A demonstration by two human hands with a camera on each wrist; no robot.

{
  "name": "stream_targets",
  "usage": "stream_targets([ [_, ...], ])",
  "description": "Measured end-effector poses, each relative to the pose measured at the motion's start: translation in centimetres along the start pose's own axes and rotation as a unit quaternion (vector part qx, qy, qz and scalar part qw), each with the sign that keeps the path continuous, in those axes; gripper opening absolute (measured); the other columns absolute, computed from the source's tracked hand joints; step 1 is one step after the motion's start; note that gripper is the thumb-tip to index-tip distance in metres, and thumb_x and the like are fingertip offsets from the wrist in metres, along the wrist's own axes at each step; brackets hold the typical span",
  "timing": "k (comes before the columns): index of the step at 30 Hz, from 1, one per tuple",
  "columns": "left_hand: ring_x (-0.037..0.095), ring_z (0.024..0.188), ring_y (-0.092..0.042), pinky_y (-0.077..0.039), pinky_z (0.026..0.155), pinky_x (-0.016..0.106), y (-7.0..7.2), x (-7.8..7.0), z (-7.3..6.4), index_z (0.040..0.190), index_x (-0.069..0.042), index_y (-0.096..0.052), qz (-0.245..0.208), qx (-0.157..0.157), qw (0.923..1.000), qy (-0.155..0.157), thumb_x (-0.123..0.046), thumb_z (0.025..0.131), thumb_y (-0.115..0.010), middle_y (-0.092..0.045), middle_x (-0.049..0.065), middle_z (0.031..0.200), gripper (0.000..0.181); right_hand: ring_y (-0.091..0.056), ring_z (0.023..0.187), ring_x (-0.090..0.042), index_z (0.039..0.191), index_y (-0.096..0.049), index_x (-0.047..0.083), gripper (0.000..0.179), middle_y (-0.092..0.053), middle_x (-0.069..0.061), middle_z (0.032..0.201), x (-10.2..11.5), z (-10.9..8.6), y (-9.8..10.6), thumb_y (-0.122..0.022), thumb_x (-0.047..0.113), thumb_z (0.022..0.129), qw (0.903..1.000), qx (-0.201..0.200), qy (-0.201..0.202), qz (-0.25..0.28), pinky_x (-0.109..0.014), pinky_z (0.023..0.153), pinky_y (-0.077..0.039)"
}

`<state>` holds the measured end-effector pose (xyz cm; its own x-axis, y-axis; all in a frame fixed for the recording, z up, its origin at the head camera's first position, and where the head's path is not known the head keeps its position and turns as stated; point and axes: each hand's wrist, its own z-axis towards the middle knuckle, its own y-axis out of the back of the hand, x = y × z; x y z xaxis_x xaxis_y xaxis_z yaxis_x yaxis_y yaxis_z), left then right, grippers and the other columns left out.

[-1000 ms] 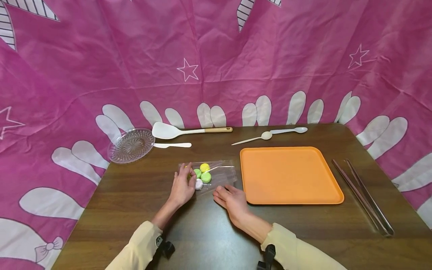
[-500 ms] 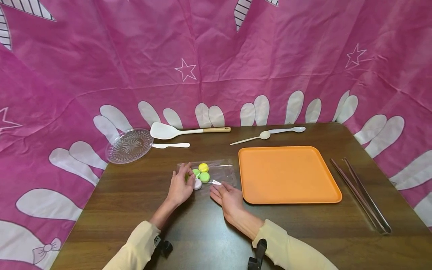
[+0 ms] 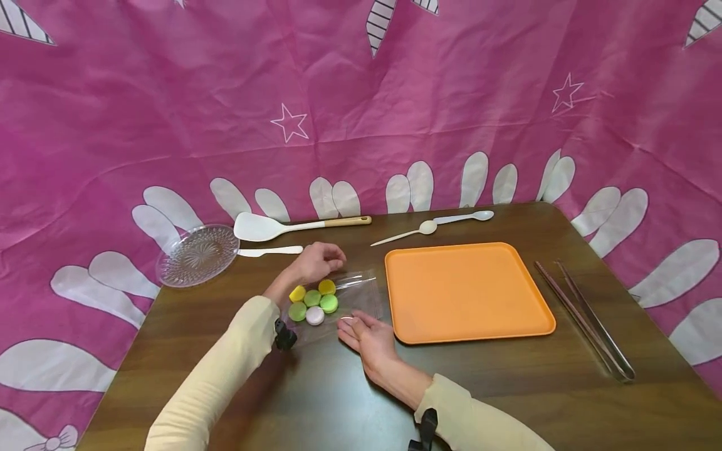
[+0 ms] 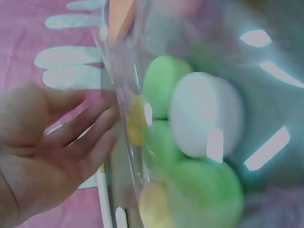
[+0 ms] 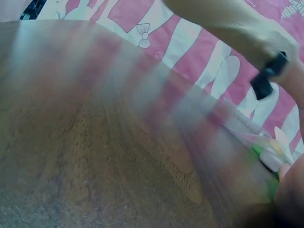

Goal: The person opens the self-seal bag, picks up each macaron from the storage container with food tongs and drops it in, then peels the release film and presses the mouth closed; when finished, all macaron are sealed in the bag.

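Note:
A clear plastic bag point(image 3: 361, 293) holding several round macarons, green point(image 3: 329, 304), yellow point(image 3: 296, 294) and white point(image 3: 314, 316), lies in the middle of the table in the head view. My right hand point(image 3: 369, 341) is at its near right corner, palm turned up, thumb and fingers pinching the bag's edge. My left hand point(image 3: 318, 261) hovers at the far side of the bag, its forearm passing over the left end. In the left wrist view the left hand point(image 4: 57, 137) has loosely bent fingers with nothing between them, beside the macarons point(image 4: 206, 114).
An orange tray point(image 3: 468, 291) lies right of the bag, with metal tongs point(image 3: 586, 322) beyond it. Along the back are a white spatula point(image 3: 262, 227), a white knife point(image 3: 271, 251) and two spoons point(image 3: 427, 227) point(image 3: 483, 215). A clear plate point(image 3: 198, 255) stands at the back left.
My left hand has let go of the bag's left part and moved up and right to its far side, uncovering more macarons. My right hand stays at the near edge. The head view has turned slightly right.

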<state>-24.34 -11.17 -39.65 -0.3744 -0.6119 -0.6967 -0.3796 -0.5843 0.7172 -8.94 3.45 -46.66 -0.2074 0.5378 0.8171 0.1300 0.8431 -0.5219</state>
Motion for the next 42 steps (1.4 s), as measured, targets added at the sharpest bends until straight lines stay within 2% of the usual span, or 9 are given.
stream_targets([
  [3,0.021,0.093,-0.062,-0.052,0.085,0.035,0.1,0.2,1.2,0.117,0.002,-0.068,-0.025,0.109,0.9936,0.013,-0.006,0.096,-0.063,-0.071,0.011,0.111,0.023,-0.061,0.115,-0.041,0.138,-0.036,-0.021,0.040,-0.057,-0.039,0.125,-0.3,-0.1,-0.1,-0.044,-0.005,0.102,1.0000,0.000,-0.004,-0.001,-0.044,0.092,-0.052],
  [5,0.020,0.095,-0.062,-0.053,0.086,0.035,-0.1,0.3,1.8,0.121,0.003,-0.067,-0.049,0.152,0.9869,0.025,-0.006,0.095,-0.065,-0.070,0.012,0.113,0.027,-0.063,0.112,-0.039,0.138,-0.037,-0.021,0.040,-0.058,-0.038,0.123,-0.4,-0.1,-0.1,-0.045,-0.005,0.102,1.0000,-0.002,-0.003,0.000,-0.043,0.091,-0.053],
  [10,0.018,0.085,-0.060,-0.053,0.080,0.031,-0.9,0.2,2.9,0.120,0.003,-0.069,-0.093,0.181,0.9767,0.066,-0.001,0.089,-0.071,-0.071,0.009,0.101,0.030,-0.066,0.107,-0.035,0.136,-0.038,-0.021,0.039,-0.060,-0.038,0.120,-0.3,-0.1,-0.1,-0.047,-0.006,0.100,1.0000,-0.006,-0.003,0.005,-0.041,0.089,-0.054],
  [12,0.017,0.081,-0.058,-0.052,0.076,0.029,-1.3,0.2,3.3,0.114,0.002,-0.072,-0.087,0.183,0.9764,0.075,0.000,0.088,-0.071,-0.071,0.007,0.095,0.025,-0.067,0.106,-0.034,0.135,-0.039,-0.021,0.039,-0.061,-0.037,0.119,-0.2,-0.1,0.0,-0.047,-0.006,0.100,1.0000,-0.006,-0.006,0.004,-0.041,0.088,-0.054],
  [18,0.015,0.071,-0.057,-0.050,0.066,0.026,-1.4,0.2,2.8,0.093,-0.001,-0.077,-0.011,0.128,0.9903,0.052,-0.004,0.091,-0.072,-0.071,0.003,0.081,0.007,-0.067,0.106,-0.034,0.136,-0.037,-0.023,0.041,-0.061,-0.036,0.120,-0.1,-0.5,-0.3,-0.047,-0.006,0.101,1.0000,0.005,0.002,-0.005,-0.041,0.088,-0.054],
  [27,0.016,0.066,-0.065,-0.054,0.062,0.028,-1.6,-0.2,-0.5,0.096,0.002,-0.074,-0.110,0.049,0.9925,0.022,-0.004,0.095,-0.066,-0.072,0.007,0.077,0.010,-0.069,0.098,-0.031,0.121,-0.052,-0.024,0.028,-0.063,-0.035,0.115,0.2,-2.5,1.5,-0.050,-0.007,0.099,0.9940,0.033,0.061,-0.085,-0.037,0.084,-0.056],
  [33,0.017,0.067,-0.063,-0.051,0.060,0.026,-1.8,-0.6,-4.6,0.099,0.006,-0.073,-0.151,-0.048,0.9874,-0.003,-0.003,0.094,-0.067,-0.074,0.010,0.083,0.011,-0.070,0.098,-0.035,0.117,-0.057,-0.022,0.025,-0.066,-0.034,0.110,2.9,-3.8,3.7,-0.055,-0.007,0.098,0.9780,0.065,0.101,-0.170,-0.035,0.081,-0.057],
  [37,0.019,0.067,-0.066,-0.055,0.062,0.026,-2.5,-1.3,-7.5,0.099,0.009,-0.071,-0.197,-0.116,0.9735,-0.005,0.002,0.092,-0.068,-0.074,0.014,0.082,0.010,-0.073,0.088,-0.034,0.107,-0.068,-0.013,0.015,-0.072,-0.024,0.100,5.4,-4.2,4.7,-0.061,-0.007,0.095,0.9497,0.065,0.153,-0.265,-0.033,0.075,-0.059],
  [42,0.020,0.076,-0.074,-0.059,0.071,0.032,-3.4,-3.4,-11.2,0.100,0.012,-0.069,-0.294,-0.175,0.9398,-0.010,0.004,0.093,-0.066,-0.074,0.020,0.089,0.011,-0.074,0.083,-0.033,0.101,-0.071,-0.006,0.010,-0.075,-0.015,0.093,8.2,-4.8,5.0,-0.064,-0.003,0.094,0.9119,0.095,0.243,-0.316,-0.032,0.073,-0.059],
])
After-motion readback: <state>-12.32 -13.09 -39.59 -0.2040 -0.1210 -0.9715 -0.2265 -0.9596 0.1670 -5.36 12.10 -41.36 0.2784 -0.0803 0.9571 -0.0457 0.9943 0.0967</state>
